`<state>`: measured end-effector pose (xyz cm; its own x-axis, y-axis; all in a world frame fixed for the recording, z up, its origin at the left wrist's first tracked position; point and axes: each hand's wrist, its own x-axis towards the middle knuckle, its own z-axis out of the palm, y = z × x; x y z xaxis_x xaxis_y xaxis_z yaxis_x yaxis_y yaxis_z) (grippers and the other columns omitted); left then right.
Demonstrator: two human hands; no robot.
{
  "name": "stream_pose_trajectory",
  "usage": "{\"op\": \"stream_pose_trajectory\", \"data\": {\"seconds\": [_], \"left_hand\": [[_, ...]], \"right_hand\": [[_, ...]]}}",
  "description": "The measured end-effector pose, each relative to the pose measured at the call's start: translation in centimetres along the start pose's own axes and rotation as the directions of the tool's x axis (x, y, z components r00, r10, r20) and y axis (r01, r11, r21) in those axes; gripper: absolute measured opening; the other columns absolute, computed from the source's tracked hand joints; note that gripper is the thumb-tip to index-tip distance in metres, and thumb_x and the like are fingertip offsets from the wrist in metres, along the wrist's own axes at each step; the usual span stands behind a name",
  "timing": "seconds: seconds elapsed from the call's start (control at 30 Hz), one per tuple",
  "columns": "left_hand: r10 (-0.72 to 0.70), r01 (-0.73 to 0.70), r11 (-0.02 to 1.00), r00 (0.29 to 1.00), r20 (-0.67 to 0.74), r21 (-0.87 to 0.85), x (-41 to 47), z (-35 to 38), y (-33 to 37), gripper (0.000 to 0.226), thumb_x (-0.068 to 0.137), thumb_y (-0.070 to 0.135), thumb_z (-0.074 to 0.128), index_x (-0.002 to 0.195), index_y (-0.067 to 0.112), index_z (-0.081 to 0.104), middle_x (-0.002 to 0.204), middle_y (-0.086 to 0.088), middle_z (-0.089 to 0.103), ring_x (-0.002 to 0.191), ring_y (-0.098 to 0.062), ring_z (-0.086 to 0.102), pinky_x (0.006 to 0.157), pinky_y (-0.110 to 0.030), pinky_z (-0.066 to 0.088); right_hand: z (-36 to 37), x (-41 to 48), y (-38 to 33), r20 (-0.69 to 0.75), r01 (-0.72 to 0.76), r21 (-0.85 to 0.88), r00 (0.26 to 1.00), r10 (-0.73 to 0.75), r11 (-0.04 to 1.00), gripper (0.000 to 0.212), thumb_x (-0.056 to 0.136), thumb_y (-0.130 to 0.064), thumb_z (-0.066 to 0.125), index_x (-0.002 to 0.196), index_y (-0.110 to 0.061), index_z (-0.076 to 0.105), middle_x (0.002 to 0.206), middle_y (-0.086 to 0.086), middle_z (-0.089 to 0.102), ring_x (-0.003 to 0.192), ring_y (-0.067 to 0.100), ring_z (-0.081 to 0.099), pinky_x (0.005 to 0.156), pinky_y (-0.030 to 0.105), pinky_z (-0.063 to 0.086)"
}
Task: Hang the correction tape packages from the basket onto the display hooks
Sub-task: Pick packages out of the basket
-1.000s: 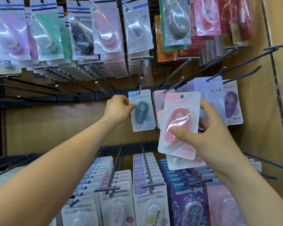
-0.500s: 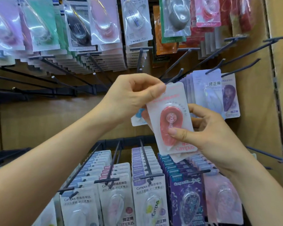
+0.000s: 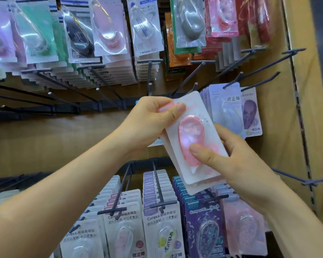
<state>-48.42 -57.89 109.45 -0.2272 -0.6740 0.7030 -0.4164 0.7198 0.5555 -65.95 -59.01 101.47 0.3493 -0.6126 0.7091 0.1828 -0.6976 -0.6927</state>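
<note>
Two hands share a small stack of pink packs [image 3: 190,138] at mid-scene. The right hand [image 3: 231,159] grips the bottom and the left hand [image 3: 153,118] pinches the top card. They seem to be separating one pack. Next, its hole must go over a bare hook [image 3: 188,78] beyond.

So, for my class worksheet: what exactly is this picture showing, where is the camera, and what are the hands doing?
No machine here: a person works with bare hands, and one wide-angle camera worn on their head looks forward and down. You see a display wall of black display hooks carrying correction tape packages, some hooks bare. The left hand pinches the top of a pink correction tape package, while the right hand has a grip on its lower part, thumb on the clear bubble. At least one more card sits behind it.
</note>
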Motion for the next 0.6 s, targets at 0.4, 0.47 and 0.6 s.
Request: {"op": "stream_pose_trajectory", "data": {"seconds": [0.4,0.47,0.6], "left_hand": [[-0.037,-0.031,0.978,0.949,-0.315,-0.208,3.2,2.9,1.3,0.011,0.093,0.020,0.067,0.101,0.020,0.073,0.107,-0.007,0.072,0.098,-0.026,0.070,0.085,-0.045,0.060],[-0.017,-0.053,0.980,0.939,-0.343,-0.192,3.8,3.3,1.6,0.009,0.093,0.020,0.066,0.096,0.022,0.074,0.105,-0.008,0.073,0.099,-0.028,0.070,0.086,-0.048,0.059],[-0.010,-0.031,0.995,0.923,-0.384,-0.099,4.9,4.0,1.8,0.008,0.093,0.022,0.067,0.095,0.022,0.075,0.102,-0.005,0.074,0.098,-0.025,0.069,0.086,-0.048,0.058]], "right_hand": [[-1.4,-1.7,0.0,-0.138,0.010,0.044,0.990,-0.004,0.999,0.042,0.076,-0.023,0.069,0.117,-0.031,0.064,0.093,0.002,0.074,0.071,0.019,0.069,0.041,0.032,0.051],[-1.2,-1.7,0.1,-0.163,0.019,0.091,0.987,-0.004,0.996,0.040,0.076,-0.024,0.066,0.116,-0.028,0.064,0.092,0.003,0.074,0.066,0.018,0.068,0.039,0.031,0.049],[-0.6,-1.6,0.1,-0.206,0.041,0.155,0.978,-0.008,0.987,0.027,0.075,-0.028,0.065,0.102,-0.029,0.071,0.082,0.001,0.072,0.056,0.017,0.063,0.034,0.026,0.044]]}}
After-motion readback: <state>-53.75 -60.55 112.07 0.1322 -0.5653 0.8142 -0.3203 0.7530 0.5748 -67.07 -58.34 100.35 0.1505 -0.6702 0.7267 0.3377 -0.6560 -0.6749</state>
